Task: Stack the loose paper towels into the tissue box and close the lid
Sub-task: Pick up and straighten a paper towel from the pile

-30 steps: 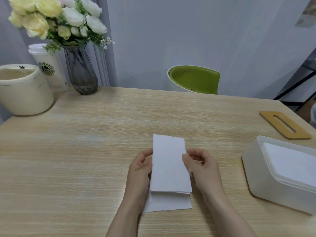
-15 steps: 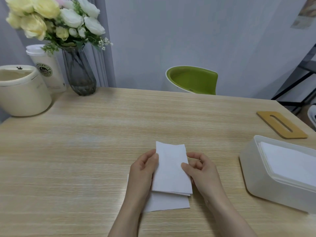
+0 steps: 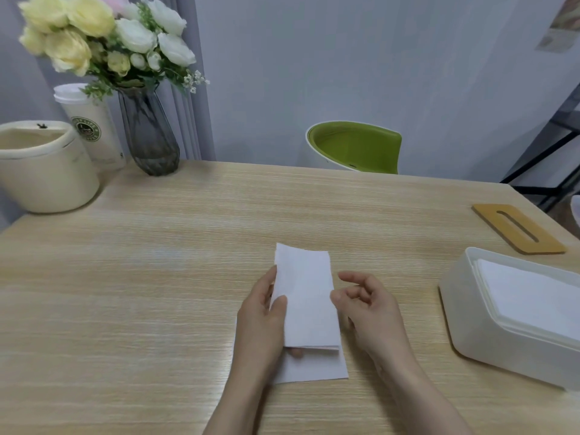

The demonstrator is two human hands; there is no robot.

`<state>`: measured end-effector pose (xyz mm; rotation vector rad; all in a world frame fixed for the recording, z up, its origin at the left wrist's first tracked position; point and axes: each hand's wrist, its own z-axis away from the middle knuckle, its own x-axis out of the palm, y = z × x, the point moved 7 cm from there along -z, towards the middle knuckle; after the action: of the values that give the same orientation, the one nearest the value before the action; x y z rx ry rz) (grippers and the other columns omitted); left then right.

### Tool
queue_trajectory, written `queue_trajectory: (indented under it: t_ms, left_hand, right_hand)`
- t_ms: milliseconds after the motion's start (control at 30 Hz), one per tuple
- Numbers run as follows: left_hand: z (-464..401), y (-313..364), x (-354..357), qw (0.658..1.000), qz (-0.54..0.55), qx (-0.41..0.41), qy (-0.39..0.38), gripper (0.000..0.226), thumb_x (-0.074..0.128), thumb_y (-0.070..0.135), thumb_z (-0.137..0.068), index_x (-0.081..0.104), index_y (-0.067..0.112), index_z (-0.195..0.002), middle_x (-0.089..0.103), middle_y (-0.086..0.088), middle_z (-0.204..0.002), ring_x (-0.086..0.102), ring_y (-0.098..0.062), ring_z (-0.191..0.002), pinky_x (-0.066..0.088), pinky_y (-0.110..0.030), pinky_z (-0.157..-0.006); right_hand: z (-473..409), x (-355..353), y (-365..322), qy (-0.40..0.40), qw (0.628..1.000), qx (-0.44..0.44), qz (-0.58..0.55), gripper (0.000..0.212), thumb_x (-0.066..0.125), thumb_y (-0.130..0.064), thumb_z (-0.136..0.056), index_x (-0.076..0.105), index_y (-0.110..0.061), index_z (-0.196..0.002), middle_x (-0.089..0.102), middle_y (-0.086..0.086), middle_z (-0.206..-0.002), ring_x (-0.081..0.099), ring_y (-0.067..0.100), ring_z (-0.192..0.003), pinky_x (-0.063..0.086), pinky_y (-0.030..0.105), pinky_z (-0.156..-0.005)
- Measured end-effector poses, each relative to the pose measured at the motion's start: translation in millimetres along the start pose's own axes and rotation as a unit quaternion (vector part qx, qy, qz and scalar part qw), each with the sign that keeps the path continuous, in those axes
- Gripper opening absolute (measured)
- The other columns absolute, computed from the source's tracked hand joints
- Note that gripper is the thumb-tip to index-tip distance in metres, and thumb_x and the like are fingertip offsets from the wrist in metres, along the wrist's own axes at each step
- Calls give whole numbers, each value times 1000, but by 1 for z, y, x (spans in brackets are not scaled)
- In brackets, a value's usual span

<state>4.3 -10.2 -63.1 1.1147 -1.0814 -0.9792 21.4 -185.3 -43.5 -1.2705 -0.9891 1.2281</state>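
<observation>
Left hand (image 3: pixel 263 321): grips the folded paper towel (image 3: pixel 306 301) by its left edge, thumb on top and fingers tucked underneath.
Right hand (image 3: pixel 365 304): released, fingers loosely curled just beside the towel's right edge, holding nothing.
Lower towel (image 3: pixel 314 365): a second sheet lies flat on the table (image 3: pixel 157 293) under the lifted one, poking out at the near end.
Tissue box (image 3: pixel 489 328): well apart to the right, open on top, with a white stack already inside.
Lid (image 3: pixel 519 228): wooden, slotted, flat on the table beyond the box and not touching it.
Risk, 1-handed carry: held by 1 edge only, the towel looks likely to droop and unfold on the way across.
Risk, sheet left behind: the lower towel could be dragged askew by the fingers beneath, or simply forgotten.
Risk, crooked landing: dropped off-square, the towel may catch the box rim and bunch up.
Risk, lid: a stack sitting proud or crumpled would, I'd guess, keep the lid from seating flat.
</observation>
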Motion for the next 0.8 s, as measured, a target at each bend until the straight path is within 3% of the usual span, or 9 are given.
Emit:
queue_trajectory:
  t_ms: [67, 167, 267, 367, 467, 533, 633, 800]
  left_hand:
    - [-1, 1, -14, 999, -7, 8, 37, 52, 44, -1, -93, 62, 38, -120, 71, 9, -106, 70, -33, -78, 50, -36, -44]
    - [-2, 5, -37, 996, 3, 9, 89, 49, 44, -3, -93, 63, 35, -117, 72, 9, -96, 68, -25, -63, 49, -35, -40]
    - [-3, 10, -58, 992, -9, 20, 124, 49, 45, -5, -92, 64, 34, -115, 72, 11, -97, 70, -15, -72, 51, -31, -42]
    - [-2, 10, -72, 990, -28, 24, 139, 51, 45, -6, -91, 65, 39, -105, 73, 16, -93, 69, -2, -76, 53, -25, -56]
    - [-1, 3, -78, 989, -34, 14, 144, 50, 46, -7, -91, 65, 36, -108, 74, 13, -99, 69, -9, -89, 54, -37, -73]
    - [1, 3, -77, 989, -34, 22, 146, 49, 46, -6, -91, 64, 34, -112, 74, 15, -99, 69, -4, -90, 52, -25, -70]
    - [3, 7, -75, 988, -34, 33, 150, 48, 46, -7, -91, 64, 33, -110, 73, 20, -94, 67, 3, -82, 48, -10, -59]
    - [5, 6, -75, 987, -28, 22, 154, 46, 47, -5, -93, 64, 36, -108, 74, 12, -101, 69, -3, -91, 50, -18, -67]
  right_hand:
    - [-1, -2, 0, -2, 1000, -2, 21, 23, 68, -4, -83, 64, -22, -98, 57, -4, -67, 49, 4, -52, 41, 19, -58]
    - [-2, -5, 0, -17, 996, -14, 83, 22, 70, -8, -83, 65, -26, -96, 62, -5, -77, 50, 2, -59, 42, 21, -65]
    - [-3, -4, -1, -49, 982, -39, 180, 22, 71, -12, -82, 65, -30, -95, 64, -9, -88, 50, -6, -61, 40, 18, -68]
    - [-5, 1, -1, -78, 966, -52, 240, 25, 73, -15, -78, 64, -34, -93, 62, -12, -96, 51, -10, -68, 39, 20, -72]
    - [-5, 14, -2, -118, 948, -69, 288, 29, 78, -20, -73, 62, -33, -93, 60, -15, -100, 54, -11, -83, 43, 21, -77]
    - [-4, 23, 0, -147, 932, -73, 322, 30, 79, -26, -71, 62, -32, -95, 58, -17, -101, 54, -8, -93, 45, 21, -83]
    - [-3, 29, 2, -163, 908, -80, 378, 32, 77, -35, -71, 59, -36, -97, 52, -17, -94, 50, -6, -86, 39, 17, -72]
    - [-5, 30, 3, -174, 902, -60, 391, 25, 74, -35, -72, 57, -32, -90, 56, -14, -86, 51, 2, -78, 37, 23, -64]
